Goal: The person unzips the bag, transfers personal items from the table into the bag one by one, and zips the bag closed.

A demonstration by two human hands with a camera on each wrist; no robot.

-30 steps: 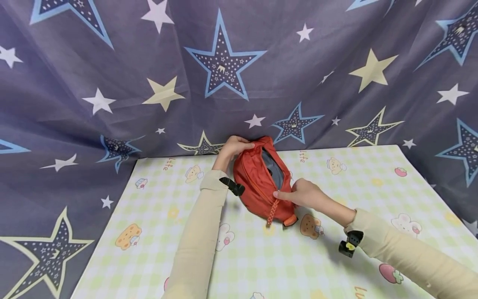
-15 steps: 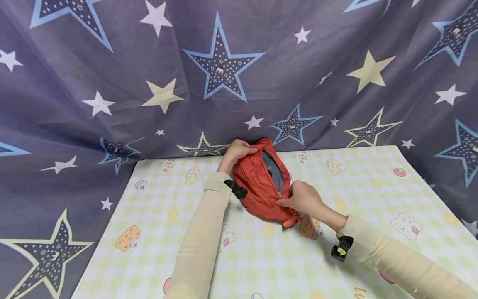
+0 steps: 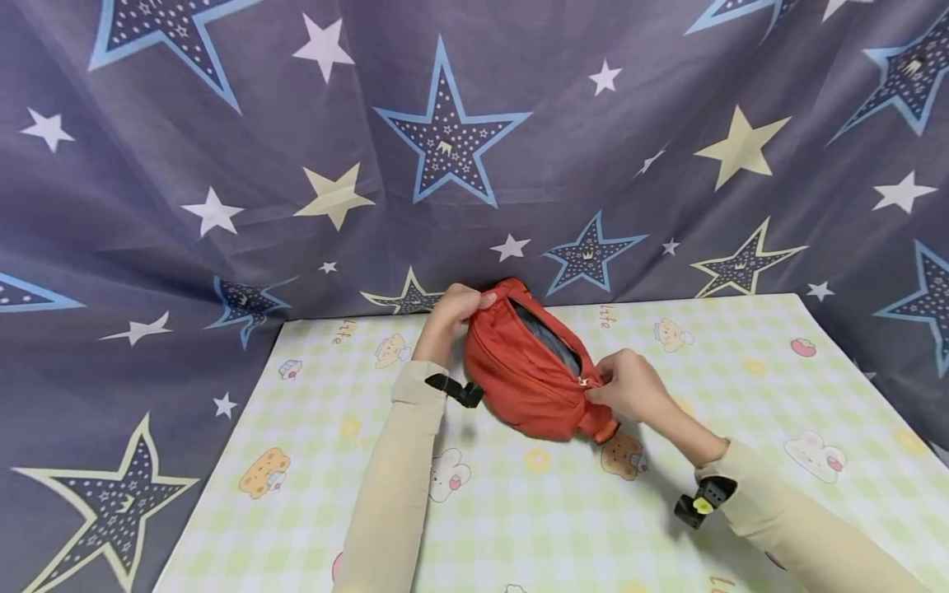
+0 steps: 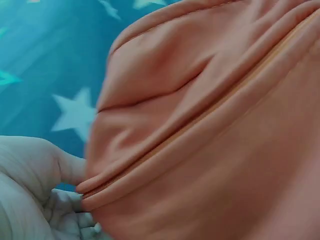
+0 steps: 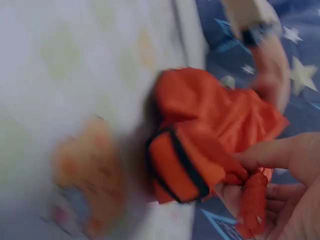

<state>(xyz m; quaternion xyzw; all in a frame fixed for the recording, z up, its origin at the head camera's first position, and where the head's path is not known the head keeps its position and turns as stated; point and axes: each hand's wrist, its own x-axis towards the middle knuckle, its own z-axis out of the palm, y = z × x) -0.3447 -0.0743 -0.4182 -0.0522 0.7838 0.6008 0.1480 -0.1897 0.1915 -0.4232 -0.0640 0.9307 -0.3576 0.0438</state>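
Observation:
A red waist bag (image 3: 519, 371) stands tilted at the back of the table, its main zip part open on a grey lining (image 3: 544, 333). My left hand (image 3: 455, 309) grips its upper left end; in the left wrist view the thumb and fingers of that hand (image 4: 30, 185) hold the cloth at the end of a zip seam (image 4: 200, 120). At the lower right end my right hand (image 3: 630, 385) pinches the cloth beside the zip's end. A braided red zip pull (image 5: 252, 205) hangs by the right fingers in the right wrist view, near an orange tab with black bands (image 5: 175, 162).
The table (image 3: 356, 494) wears a green-and-white checked cover with printed cartoon animals. Right behind it hangs a dark star-patterned curtain (image 3: 415, 239), close to the bag's top. Both wrists carry small black cameras.
The right hand has drawn the bag's lower end a little to the right. Its opening has narrowed. The braided pull has swung from the bag's front out of the head view.

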